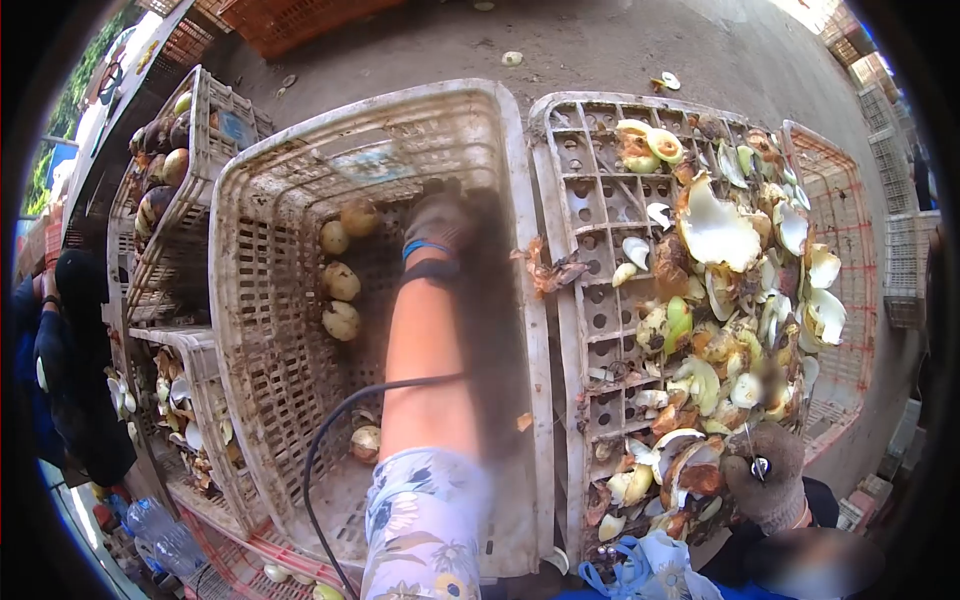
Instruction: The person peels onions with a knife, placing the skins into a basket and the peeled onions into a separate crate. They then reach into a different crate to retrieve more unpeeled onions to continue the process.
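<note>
Because the round vegetables, apparently onions [340, 281], lie loose on the floor of the large white crate [233, 330], each should be handled as a separate unit. Four are grouped in the upper left of the crate interior; another [366, 443] lies lower down, beside the forearm. In the head view, the left hand [437, 222] reaches into the crate near its upper right inner corner, to the right of the grouped onions; shadow hides the fingers, so whether they are apart, together or clamped on an item cannot be told. The right hand [775, 480], lower right of the frame, is beside the peelings [715, 385] on the gridded tray [585, 215], with a small shiny metal piece [760, 468] at it; its finger closure cannot be determined. Handling, as judged: each onion should be firm, fairly light and rigid enough for a full-hand grip, but its outer skin may be dry and loose — liable to slide or tear under a pinch. Take hold around the widest part, fingers spread, and lift straight up clear of the crate wall. The peelings should be light, limp to brittle, and slippery on moist inner faces — grasp in loose bunches. Note the dark cable [322, 440] crossing the left forearm; it could snag.
</note>
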A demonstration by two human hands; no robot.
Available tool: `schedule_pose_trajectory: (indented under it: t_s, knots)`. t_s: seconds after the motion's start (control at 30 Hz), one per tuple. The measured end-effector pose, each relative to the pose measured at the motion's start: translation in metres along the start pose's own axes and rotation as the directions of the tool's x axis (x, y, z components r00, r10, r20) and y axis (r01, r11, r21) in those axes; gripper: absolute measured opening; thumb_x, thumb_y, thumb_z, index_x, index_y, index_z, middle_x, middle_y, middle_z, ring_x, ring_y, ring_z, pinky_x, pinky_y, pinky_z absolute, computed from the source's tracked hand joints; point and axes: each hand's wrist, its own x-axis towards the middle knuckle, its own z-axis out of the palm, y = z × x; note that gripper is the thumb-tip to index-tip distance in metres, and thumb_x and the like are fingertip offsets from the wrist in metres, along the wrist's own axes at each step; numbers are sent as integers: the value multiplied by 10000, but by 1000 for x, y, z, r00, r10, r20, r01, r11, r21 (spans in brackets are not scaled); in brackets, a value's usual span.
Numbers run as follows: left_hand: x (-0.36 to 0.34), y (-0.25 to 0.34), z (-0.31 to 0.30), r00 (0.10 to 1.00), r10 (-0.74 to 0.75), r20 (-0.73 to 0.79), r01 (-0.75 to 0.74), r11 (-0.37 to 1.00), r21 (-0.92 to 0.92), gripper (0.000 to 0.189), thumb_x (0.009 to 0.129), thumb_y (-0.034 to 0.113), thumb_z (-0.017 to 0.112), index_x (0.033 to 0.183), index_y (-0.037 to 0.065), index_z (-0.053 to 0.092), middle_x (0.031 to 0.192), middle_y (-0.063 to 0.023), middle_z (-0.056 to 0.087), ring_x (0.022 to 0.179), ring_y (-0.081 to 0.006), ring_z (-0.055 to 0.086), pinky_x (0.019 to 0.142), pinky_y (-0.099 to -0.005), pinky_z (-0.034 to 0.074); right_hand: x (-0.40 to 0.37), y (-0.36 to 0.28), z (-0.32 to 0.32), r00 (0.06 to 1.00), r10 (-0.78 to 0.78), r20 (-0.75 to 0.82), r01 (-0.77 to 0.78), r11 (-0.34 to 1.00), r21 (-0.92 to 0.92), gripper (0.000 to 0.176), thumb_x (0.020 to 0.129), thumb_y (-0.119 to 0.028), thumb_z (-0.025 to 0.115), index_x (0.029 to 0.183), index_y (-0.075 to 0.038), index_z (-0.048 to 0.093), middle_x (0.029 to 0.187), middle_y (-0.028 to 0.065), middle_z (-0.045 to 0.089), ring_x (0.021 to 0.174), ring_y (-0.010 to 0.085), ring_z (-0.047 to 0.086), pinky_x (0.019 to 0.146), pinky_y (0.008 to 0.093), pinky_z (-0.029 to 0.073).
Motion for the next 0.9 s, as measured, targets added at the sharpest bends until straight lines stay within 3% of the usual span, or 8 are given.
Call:
schedule_pose_trajectory:
  t_s: [0.37,0.47,0.53,0.63,0.7,0.8,0.83,0.9]
  knots:
    - [-82,-31,-58,729,142,669,-64,988,-140,562,772,333,731,1241,44,621,1230,-200,629,1159,-327,592,1009,-371,451,-2,7,7,997,-51,-55,50,998,-26,131,667,-9,676,770,-51,608,679,123,564,604,330,574,558,396,460]
    - [-38,-97,-32,999,-8,52,25,942,-335,541,791,314,722,1217,1,606,1196,-224,637,1090,-353,626,943,-403,497,0,8,8,995,-73,-70,69,996,-52,128,670,4,659,763,-50,589,670,116,557,580,310,560,542,379,453]
    - [-3,-118,-46,979,-110,-171,131,984,120,656,796,366,703,1323,50,474,1155,-260,631,1076,-425,605,908,-455,506,-5,12,11,990,93,-108,-87,994,61,138,675,9,663,770,-52,584,661,110,560,568,298,559,535,377,446]
    - [-5,-158,-39,928,-362,85,357,931,75,748,787,420,707,1374,55,422,1153,-260,630,1082,-427,602,912,-460,504,-7,22,6,997,54,-53,-54,999,-4,202,677,7,688,835,-61,582,712,96,562,613,291,561,579,386,454]
    - [-22,-166,-53,982,-132,134,97,966,241,723,793,427,711,1330,3,475,1139,-235,650,1065,-393,628,906,-443,510,-9,27,5,992,123,-12,-122,991,62,229,675,5,698,860,-64,581,732,92,560,633,294,561,601,391,458]
    - [-4,-233,-68,917,91,387,-28,986,-167,540,802,351,725,1163,-40,635,1095,-200,684,1019,-276,655,878,-357,500,-18,29,13,986,157,-63,-157,988,0,252,671,3,707,878,-65,580,770,100,554,680,297,565,637,393,461]
    - [-27,-169,-105,912,-291,290,391,831,-395,524,799,328,733,1172,-29,640,1099,-196,684,998,-270,652,866,-347,496,-17,26,19,984,74,-161,-80,996,-31,248,669,4,706,872,-63,579,772,104,551,684,291,565,635,388,457]
    - [-9,-178,-75,978,-210,-4,199,932,-302,513,803,335,719,1189,9,637,1110,-191,675,1014,-280,648,885,-351,498,-10,24,8,994,-33,-103,19,991,-134,253,681,1,709,885,-56,571,785,109,546,693,268,561,628,378,446]
